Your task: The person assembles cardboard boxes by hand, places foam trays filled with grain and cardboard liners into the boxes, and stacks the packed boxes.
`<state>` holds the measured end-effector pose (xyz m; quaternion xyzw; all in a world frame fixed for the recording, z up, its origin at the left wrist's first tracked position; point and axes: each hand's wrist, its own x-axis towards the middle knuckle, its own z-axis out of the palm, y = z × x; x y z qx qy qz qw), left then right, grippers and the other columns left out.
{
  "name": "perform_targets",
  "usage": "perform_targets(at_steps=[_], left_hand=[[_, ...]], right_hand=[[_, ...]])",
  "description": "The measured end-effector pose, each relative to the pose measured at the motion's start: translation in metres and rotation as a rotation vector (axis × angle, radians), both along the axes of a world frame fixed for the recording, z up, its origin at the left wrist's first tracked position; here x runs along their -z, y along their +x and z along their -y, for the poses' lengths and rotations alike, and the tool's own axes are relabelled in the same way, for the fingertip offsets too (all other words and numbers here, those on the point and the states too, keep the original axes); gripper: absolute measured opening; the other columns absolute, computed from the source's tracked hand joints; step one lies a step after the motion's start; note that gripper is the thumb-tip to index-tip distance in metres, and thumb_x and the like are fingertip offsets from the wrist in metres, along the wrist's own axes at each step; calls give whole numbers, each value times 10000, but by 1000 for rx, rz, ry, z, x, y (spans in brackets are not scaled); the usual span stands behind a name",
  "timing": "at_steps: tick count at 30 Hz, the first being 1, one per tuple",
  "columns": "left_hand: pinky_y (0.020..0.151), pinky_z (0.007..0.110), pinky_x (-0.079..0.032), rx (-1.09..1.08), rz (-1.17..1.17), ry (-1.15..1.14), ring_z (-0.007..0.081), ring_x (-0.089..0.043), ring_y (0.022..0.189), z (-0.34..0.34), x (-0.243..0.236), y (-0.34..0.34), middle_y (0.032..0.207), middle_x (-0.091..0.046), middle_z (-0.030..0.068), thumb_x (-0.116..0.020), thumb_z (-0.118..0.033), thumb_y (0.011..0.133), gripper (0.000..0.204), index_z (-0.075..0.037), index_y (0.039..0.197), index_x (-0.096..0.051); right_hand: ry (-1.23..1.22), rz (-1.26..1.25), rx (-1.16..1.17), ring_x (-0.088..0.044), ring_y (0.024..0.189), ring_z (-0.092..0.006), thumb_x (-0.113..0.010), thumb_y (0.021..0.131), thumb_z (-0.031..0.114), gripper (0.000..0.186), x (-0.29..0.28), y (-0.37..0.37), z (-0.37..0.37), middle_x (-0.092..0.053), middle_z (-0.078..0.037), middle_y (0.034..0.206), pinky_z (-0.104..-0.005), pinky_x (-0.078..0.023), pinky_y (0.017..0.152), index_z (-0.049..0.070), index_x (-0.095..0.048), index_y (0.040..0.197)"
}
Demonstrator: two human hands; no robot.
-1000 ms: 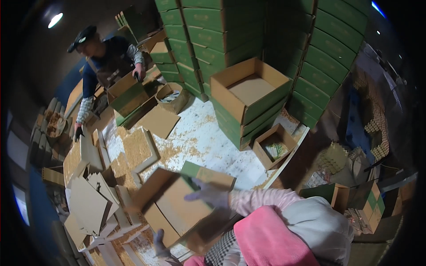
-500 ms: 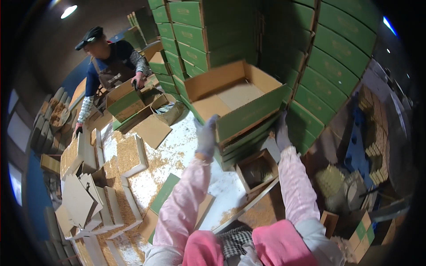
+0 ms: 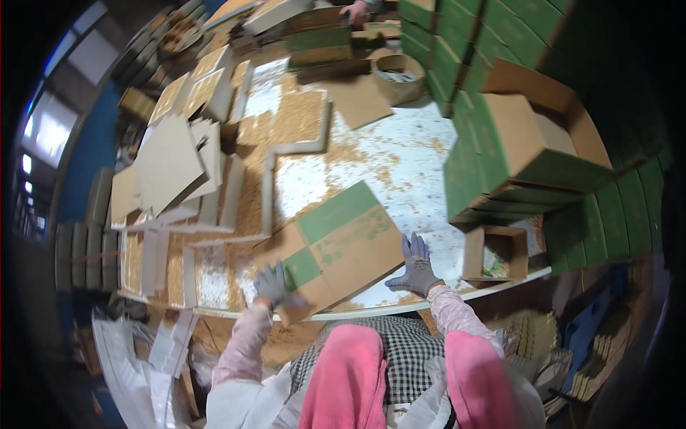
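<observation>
A flattened cardboard carton (image 3: 361, 250), brown with green panels, lies slanted on the white tabletop in front of me. My gloved left hand (image 3: 271, 284) is at its left end, fingers spread and somewhat blurred; whether it presses on the board I cannot tell. Against the carton's right corner rests my gloved right hand (image 3: 416, 270), its fingers stretched out and nothing in it. To the right, an open green box (image 3: 564, 168) with a brown inside sits on top of stacked green boxes. Neither hand touches that stack.
A small open box (image 3: 473, 254) stands at the table's near right edge. Grey boards (image 3: 168, 164) and white trays of brown bits (image 3: 300, 118) fill the left side. Toward the back are a round container (image 3: 397, 86) and a co-worker's hand (image 3: 355, 13). Tall green stacks (image 3: 457, 43) rise behind.
Both hands have let go of the open green box, which now rests on the stack at right. They have come down to the flattened carton, and my view has turned downward and left.
</observation>
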<state>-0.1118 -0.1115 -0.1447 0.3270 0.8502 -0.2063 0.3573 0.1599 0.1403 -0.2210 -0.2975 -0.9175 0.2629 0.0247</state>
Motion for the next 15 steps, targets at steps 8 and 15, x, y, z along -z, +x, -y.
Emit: perform_targets(at_steps=[8, 15], left_hand=[[1146, 423, -170, -298, 89, 882, 463, -114, 1402, 127, 42, 65, 1502, -108, 334, -761, -417, 729, 1037, 19, 1468, -180], [924, 333, -465, -311, 241, 870, 287, -594, 1104, 135, -110, -6, 1280, -535, 225, -656, -268, 853, 678, 27, 1393, -372]], right_hand=[[169, -455, -44, -478, 1154, -410, -820, 626, 323, 803, -51, -26, 4, -523, -238, 1204, -477, -375, 1021, 7, -464, 1274], [-238, -394, -498, -413, 1261, -316, -654, 731, 138, 637, -226, -93, -11, -473, -163, 1297, -376, -320, 1076, 34, -443, 1324]])
